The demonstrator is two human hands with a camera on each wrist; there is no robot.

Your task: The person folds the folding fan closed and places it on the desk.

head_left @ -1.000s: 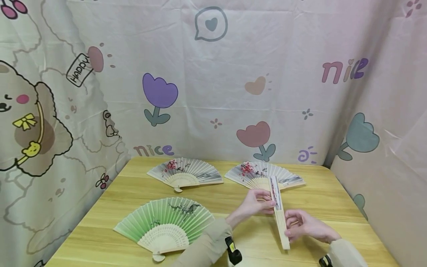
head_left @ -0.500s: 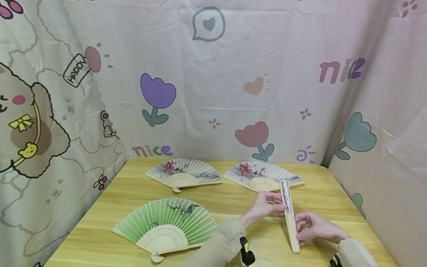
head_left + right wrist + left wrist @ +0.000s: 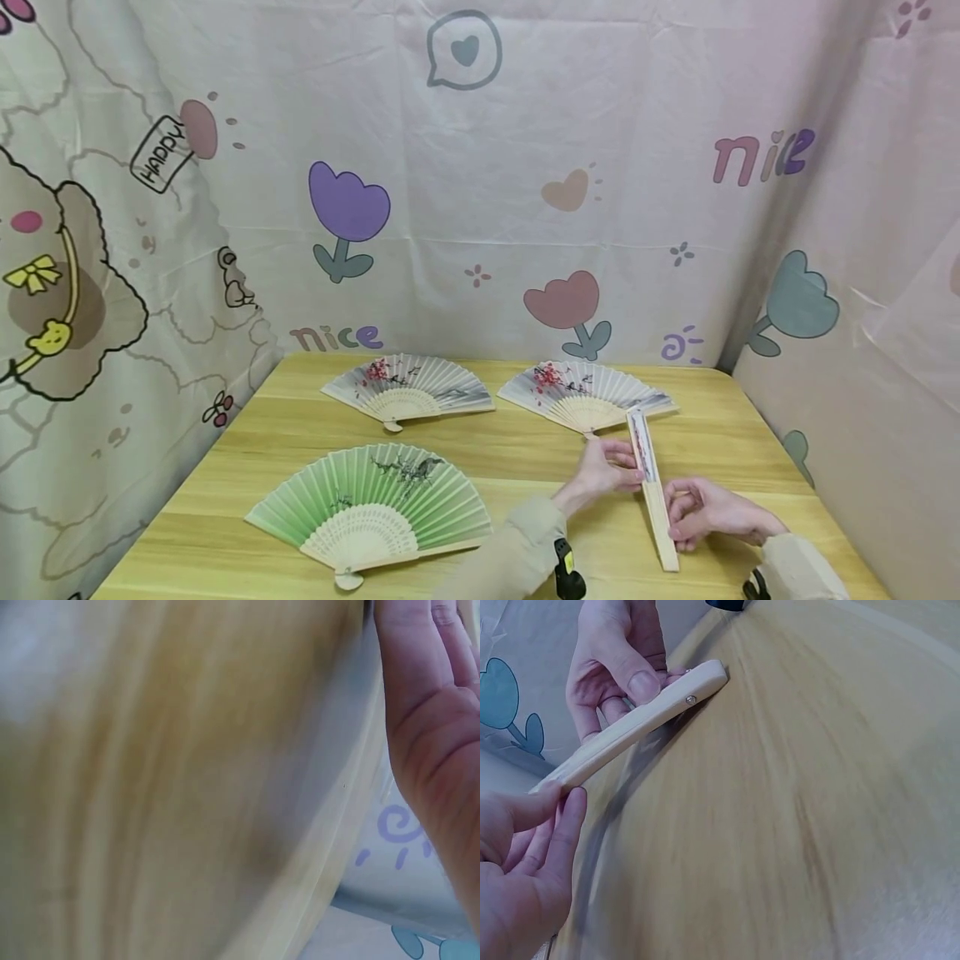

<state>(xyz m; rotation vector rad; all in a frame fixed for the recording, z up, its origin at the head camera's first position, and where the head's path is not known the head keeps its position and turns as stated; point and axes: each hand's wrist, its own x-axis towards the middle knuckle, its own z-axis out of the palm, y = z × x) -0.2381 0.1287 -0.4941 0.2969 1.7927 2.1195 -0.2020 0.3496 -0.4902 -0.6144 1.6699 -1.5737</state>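
A folded hand fan [image 3: 657, 518] with pale wooden ribs and a narrow strip of printed fabric is held between both hands, tilted slightly left at its far end. My left hand [image 3: 606, 468] pinches it around mid-length between thumb and fingers. Near the riveted end my right hand [image 3: 708, 510] grips it, fingers curled and thumb on the side. In the left wrist view the fan's rivet and rounded end show, close over the table. The right wrist view has only part of the right hand [image 3: 442, 735]; the fan is hidden there.
Behind the folded fan, a spread grey-white fan [image 3: 581, 392] with red blossoms lies on the wooden table [image 3: 255, 450]. A similar spread fan [image 3: 408, 392] lies to its left. A spread green fan [image 3: 397, 492] is front left, partly behind the left sleeve. Printed curtains surround the table.
Both hands have carried the folded fan to the right, and its far end has come down a little. The spread fans stay where they are; the head view has shifted slightly.
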